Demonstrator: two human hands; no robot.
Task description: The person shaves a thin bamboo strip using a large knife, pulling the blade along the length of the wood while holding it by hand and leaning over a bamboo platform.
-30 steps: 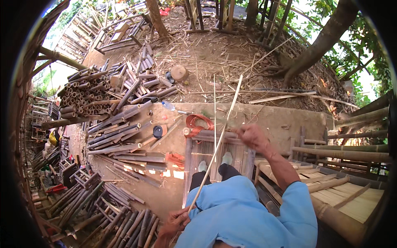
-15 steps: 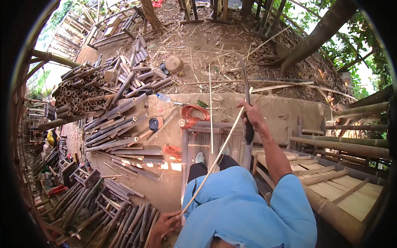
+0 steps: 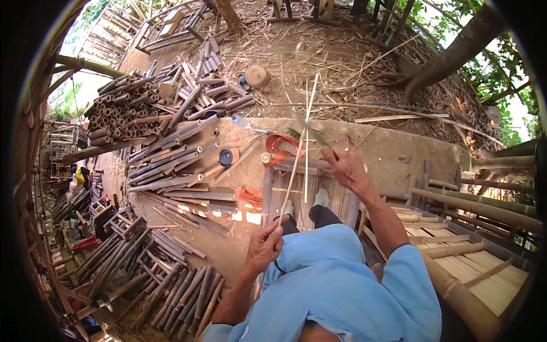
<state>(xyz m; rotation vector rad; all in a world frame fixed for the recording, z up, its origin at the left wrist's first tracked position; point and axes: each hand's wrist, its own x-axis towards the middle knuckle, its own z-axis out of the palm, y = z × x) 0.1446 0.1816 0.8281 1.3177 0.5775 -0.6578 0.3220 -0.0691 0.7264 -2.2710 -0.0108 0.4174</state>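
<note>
My left hand (image 3: 265, 246) is closed around the lower end of a long, pale bamboo strip (image 3: 293, 178), which slants away from me. In my right hand (image 3: 347, 169) is the handle of a machete (image 3: 314, 135). Its blade points up and left and crosses the strip in the picture; I cannot tell whether they touch. A second pale strip (image 3: 306, 181) runs nearly straight ahead, its near end over the slatted bamboo frame (image 3: 269, 194) at my feet. Just beyond the frame's far left corner lies a coil of orange strapping (image 3: 277, 143).
Cut bamboo poles (image 3: 171, 171) are piled on the left. A clear bottle (image 3: 241, 121) and a dark round container (image 3: 228, 157) lie between them and the frame. To my right stands a bamboo bench (image 3: 450, 242). A tree trunk (image 3: 450, 51) leans at the far right.
My left hand has moved up and right along with the strip, which is now steeper. The machete has swung from pointing straight ahead to up and left, with its blade across the strip.
</note>
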